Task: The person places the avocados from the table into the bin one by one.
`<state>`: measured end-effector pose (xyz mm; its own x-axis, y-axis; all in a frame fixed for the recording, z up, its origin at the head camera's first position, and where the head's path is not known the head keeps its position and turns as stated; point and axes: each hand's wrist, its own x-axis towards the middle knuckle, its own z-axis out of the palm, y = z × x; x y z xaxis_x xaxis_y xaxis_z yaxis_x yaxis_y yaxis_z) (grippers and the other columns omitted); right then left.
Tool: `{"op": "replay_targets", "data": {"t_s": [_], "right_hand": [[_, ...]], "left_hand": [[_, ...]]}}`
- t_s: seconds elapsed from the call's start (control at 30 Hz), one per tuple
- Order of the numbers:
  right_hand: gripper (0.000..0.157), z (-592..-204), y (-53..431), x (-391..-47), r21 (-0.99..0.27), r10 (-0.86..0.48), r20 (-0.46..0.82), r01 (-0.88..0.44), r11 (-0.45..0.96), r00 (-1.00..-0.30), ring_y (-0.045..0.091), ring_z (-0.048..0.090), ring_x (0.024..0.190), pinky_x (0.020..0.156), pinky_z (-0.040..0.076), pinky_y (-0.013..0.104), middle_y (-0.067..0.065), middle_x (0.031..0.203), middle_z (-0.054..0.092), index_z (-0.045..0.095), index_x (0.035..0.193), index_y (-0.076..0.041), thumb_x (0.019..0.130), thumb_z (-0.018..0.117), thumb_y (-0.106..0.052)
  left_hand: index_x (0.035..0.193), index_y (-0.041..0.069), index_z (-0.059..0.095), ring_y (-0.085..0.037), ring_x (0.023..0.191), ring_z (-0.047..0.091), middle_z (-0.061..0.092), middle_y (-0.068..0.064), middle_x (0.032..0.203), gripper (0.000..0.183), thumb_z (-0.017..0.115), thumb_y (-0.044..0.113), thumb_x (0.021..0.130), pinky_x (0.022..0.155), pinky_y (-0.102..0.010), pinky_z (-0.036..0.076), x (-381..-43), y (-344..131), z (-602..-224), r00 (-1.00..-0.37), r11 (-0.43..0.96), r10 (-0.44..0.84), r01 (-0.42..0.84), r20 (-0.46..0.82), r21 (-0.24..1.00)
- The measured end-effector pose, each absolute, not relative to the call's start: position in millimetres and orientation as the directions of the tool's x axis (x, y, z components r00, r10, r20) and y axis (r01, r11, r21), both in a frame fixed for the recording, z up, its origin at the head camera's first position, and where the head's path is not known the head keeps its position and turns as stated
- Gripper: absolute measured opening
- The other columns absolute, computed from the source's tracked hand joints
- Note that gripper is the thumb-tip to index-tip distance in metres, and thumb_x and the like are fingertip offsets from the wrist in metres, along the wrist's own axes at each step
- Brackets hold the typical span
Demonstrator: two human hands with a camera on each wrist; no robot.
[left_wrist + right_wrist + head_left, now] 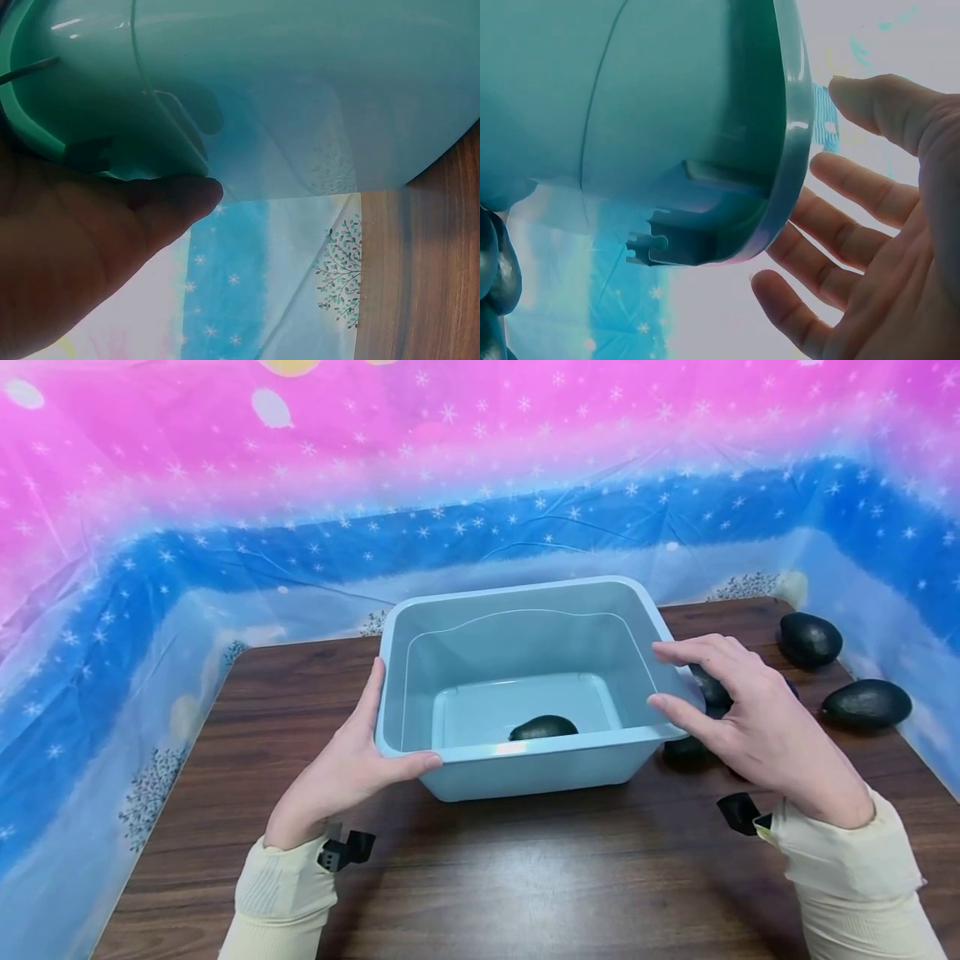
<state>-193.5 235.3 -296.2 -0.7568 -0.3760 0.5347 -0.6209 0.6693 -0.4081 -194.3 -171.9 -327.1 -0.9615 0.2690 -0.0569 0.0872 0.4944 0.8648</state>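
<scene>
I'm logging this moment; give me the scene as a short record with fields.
Container: blue-grey plastic tub
Inside: one avocado
Left hand: holds the tub's near left corner, thumb across the rim
Right hand: beside the tub's right rim, fingers apart; contact unclear
Outside: more avocados to the right, some partly hidden
Surface: dark wood-grain table

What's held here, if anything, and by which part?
The left hand grips the bin by its near left corner; the right hand grips nothing.
</scene>
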Motion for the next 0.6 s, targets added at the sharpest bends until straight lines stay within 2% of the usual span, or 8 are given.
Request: {"op": "replay_targets", "data": {"t_s": [0.37, 0.6], "right_hand": [[0.061, -292, 248, -194, -0.404, -0.333, 0.557, -0.599, 0.691, -0.761, 0.012, 0.051, 0.114, 0.094, 0.031, 0.011, -0.001, 0.126, 0.059, 0.058, 0.135, -0.017, 0.079, 0.081, -0.008], [0.057, -292, 266, -197, -0.433, -0.209, 0.508, -0.457, 0.777, -0.835, 0.021, 0.056, 0.104, 0.083, 0.032, 0.005, 0.004, 0.126, 0.059, 0.052, 0.141, -0.024, 0.089, 0.074, -0.02]], "left_hand": [[0.148, 0.049, -0.014, -0.024, 0.133, 0.035, 0.002, 0.009, 0.16, 0.12, 0.083, 0.04, 0.077, 0.097, -0.048, 0.041, -195, -173, -328, -0.955, 0.464, 0.292, 0.103, -0.042, 0.88], [0.147, 0.05, -0.014, -0.025, 0.132, 0.037, 0.005, 0.006, 0.16, 0.119, 0.082, 0.039, 0.078, 0.096, -0.048, 0.042, -196, -173, -328, -0.952, 0.46, 0.302, 0.107, -0.043, 0.881]]}}
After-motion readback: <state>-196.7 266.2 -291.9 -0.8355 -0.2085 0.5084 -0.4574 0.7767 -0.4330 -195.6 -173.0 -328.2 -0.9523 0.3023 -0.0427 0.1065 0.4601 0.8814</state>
